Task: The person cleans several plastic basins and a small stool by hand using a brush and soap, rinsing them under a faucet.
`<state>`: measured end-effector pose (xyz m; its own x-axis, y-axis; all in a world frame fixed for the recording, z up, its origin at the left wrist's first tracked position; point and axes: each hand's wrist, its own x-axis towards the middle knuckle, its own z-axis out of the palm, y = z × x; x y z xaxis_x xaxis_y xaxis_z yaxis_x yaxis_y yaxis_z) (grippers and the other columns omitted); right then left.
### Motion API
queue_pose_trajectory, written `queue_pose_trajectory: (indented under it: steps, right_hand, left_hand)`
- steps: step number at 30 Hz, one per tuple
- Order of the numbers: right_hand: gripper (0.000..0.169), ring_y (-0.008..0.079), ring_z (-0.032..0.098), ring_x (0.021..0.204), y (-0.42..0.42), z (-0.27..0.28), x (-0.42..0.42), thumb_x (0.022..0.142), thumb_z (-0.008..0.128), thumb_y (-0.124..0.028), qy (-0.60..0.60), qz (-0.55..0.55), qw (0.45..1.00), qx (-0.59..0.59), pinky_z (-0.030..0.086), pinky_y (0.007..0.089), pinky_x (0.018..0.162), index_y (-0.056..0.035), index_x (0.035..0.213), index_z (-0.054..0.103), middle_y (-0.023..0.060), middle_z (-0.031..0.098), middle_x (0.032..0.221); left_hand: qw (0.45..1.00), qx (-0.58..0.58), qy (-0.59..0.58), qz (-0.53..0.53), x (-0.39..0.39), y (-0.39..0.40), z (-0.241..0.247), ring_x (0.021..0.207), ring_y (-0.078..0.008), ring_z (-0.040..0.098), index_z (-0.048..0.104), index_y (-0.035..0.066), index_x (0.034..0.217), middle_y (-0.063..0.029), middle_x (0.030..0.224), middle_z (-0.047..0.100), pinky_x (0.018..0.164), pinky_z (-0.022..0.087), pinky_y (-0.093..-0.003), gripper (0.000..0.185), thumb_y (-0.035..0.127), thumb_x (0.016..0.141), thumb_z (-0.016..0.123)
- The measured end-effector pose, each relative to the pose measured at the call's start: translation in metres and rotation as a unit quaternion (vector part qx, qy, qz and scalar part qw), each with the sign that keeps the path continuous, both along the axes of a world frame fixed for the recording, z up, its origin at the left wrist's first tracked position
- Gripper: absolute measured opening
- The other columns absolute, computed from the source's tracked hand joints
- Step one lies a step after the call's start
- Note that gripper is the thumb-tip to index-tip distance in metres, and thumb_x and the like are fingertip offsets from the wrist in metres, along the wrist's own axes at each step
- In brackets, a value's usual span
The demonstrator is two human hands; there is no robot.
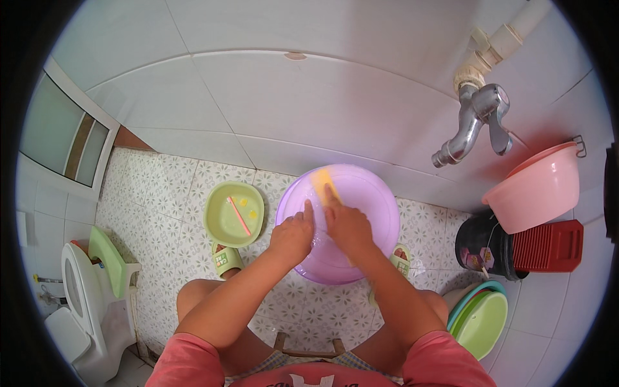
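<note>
A purple plastic basin point(377, 208) stands on the floor between my feet, wet on its surface; whether its inside or its base faces up is hard to tell. Across it runs a pale yellow strip point(320, 180), partly covered by my right hand point(349, 227). The right index finger points forward with its tip on the strip. My left hand point(292, 237) is over the basin's left part, index finger stretched out and the other fingers bent. Left of the basin, a small green basin point(213, 217) holds a pink toothbrush point(239, 216) and small yellow pieces point(252, 214).
A metal tap point(466, 130) juts from the wall at upper right. Below it are a hanging pink basin point(541, 188), a black bucket point(476, 246), a red washboard point(546, 246) and stacked basins point(483, 319). A toilet point(80, 290) with a green stool point(107, 261) beside it stands left.
</note>
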<state>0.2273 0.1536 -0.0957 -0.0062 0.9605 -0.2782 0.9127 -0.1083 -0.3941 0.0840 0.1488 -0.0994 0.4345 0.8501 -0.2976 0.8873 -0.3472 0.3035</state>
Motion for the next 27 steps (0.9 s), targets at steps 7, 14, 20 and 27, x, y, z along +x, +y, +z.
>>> queue_pose_trajectory:
  steps: [7, 14, 20, 27]
  right_hand:
    - [0.050, 0.0341, 0.064, 0.074, 0.009, 0.003, 0.017, 0.092, 0.042, -0.033, -0.026, -0.055, 0.998, -0.002, 0.050, 0.0454, 0.070, -0.0228, 0.140, 0.032, 0.0185, 0.064, 0.078]
    - [0.051, 0.0344, 0.063, 0.071, 0.014, -0.005, 0.038, 0.092, 0.040, -0.032, -0.055, -0.115, 0.991, 0.037, 0.050, 0.0457, 0.069, -0.0224, 0.141, 0.028, 0.0182, 0.064, 0.076]
    - [0.051, 0.0339, 0.063, 0.070, 0.002, 0.000, 0.002, 0.092, 0.041, -0.034, -0.027, 0.018, 0.999, -0.004, 0.051, 0.0449, 0.067, -0.0249, 0.141, 0.028, 0.0171, 0.064, 0.076]
    - [0.051, 0.0346, 0.064, 0.073, 0.006, -0.003, 0.015, 0.092, 0.042, -0.033, -0.025, -0.027, 0.999, 0.005, 0.050, 0.0458, 0.068, -0.0224, 0.140, 0.027, 0.0179, 0.065, 0.077]
  left_hand:
    - [1.000, 0.008, 0.016, -0.012, 0.001, 0.000, 0.002, 0.086, -0.0275, 0.061, 0.025, -0.009, 0.135, -0.0150, 0.095, 0.059, 0.068, 0.053, -0.0358, 0.083, 0.009, 0.067, 0.070]
    - [1.000, 0.018, 0.006, -0.011, 0.000, -0.001, 0.002, 0.084, -0.0276, 0.061, 0.025, -0.009, 0.135, -0.0152, 0.093, 0.059, 0.067, 0.053, -0.0355, 0.082, 0.007, 0.066, 0.069]
    - [1.000, 0.022, -0.002, -0.009, 0.001, -0.001, -0.003, 0.084, -0.0286, 0.061, 0.026, -0.010, 0.134, -0.0161, 0.093, 0.058, 0.067, 0.053, -0.0365, 0.081, 0.006, 0.066, 0.067]
    - [0.999, 0.028, -0.014, -0.015, -0.002, -0.001, -0.006, 0.083, -0.0296, 0.061, 0.025, -0.010, 0.134, -0.0166, 0.093, 0.058, 0.067, 0.053, -0.0371, 0.081, 0.005, 0.066, 0.067]
